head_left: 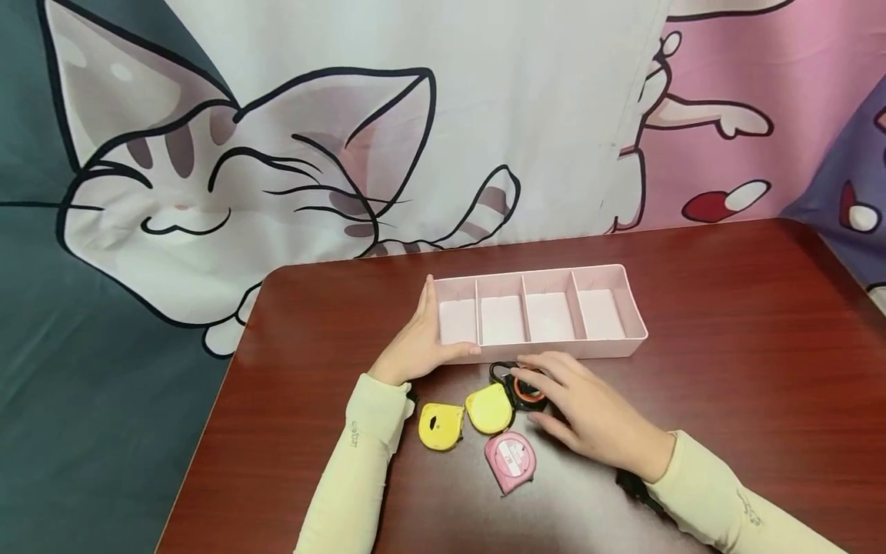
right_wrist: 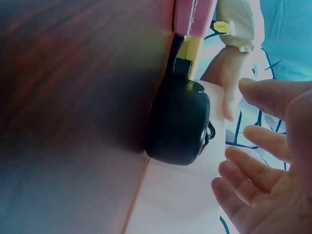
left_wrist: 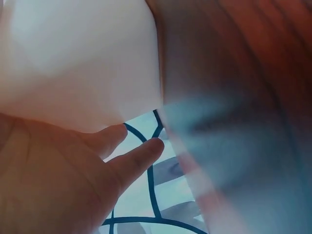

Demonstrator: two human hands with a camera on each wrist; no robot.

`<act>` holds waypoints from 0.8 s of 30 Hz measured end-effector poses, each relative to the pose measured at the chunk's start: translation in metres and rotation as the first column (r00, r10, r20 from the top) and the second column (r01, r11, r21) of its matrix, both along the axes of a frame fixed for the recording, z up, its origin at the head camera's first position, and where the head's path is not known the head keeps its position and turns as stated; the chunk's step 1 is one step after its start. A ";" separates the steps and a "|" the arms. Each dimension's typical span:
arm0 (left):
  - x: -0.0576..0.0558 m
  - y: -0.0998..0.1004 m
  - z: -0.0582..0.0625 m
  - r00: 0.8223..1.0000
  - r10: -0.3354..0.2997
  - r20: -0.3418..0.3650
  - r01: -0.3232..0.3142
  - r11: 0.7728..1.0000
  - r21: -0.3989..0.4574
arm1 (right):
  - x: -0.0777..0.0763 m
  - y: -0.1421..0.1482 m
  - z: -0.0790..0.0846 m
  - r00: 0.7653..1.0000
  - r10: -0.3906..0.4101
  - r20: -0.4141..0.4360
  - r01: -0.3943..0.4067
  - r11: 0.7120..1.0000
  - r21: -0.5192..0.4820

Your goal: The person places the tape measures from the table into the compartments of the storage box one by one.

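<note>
A long pale pink box (head_left: 595, 350) with several compartments lies on the table. My left hand (head_left: 415, 342) rests against its left end, fingers straight along the end wall and thumb along the front wall. Over a black tape measure (head_left: 523, 401) with an orange ring, my right hand (head_left: 588, 408) hovers with loosely bent, spread fingers. In the right wrist view a gap shows between that hand and the black tape measure (right_wrist: 178, 122). One yellow tape measure (head_left: 489, 409) lies beside the black one, a second yellow tape measure (head_left: 441, 426) farther left. Nearer to me is a pink tape measure (head_left: 511, 459).
The reddish-brown wooden table (head_left: 747, 369) extends to both sides of the box. Behind its far edge hangs a curtain (head_left: 554, 115) printed with cartoon animals. Part of the box's wall (left_wrist: 83, 63) fills the upper left of the left wrist view.
</note>
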State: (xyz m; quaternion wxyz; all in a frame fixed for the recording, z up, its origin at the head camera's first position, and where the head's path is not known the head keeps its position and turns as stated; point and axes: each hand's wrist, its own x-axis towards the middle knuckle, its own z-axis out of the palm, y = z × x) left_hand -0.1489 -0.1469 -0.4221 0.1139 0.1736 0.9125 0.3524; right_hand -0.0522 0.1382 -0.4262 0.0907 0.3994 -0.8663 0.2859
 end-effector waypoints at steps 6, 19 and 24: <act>0.001 -0.002 -0.002 1.000 -0.004 0.010 0.004 1.000 -0.009 | 0.002 0.000 -0.003 1.000 0.008 0.006 -0.008 0.999 0.034; 0.000 -0.004 0.001 1.000 0.004 0.011 -0.004 1.000 -0.006 | 0.000 -0.002 -0.011 0.999 0.032 -0.019 -0.031 0.999 0.036; 0.000 -0.003 0.000 1.000 0.000 0.009 0.000 1.000 -0.003 | -0.003 -0.002 -0.012 0.999 0.029 0.014 -0.029 0.999 0.044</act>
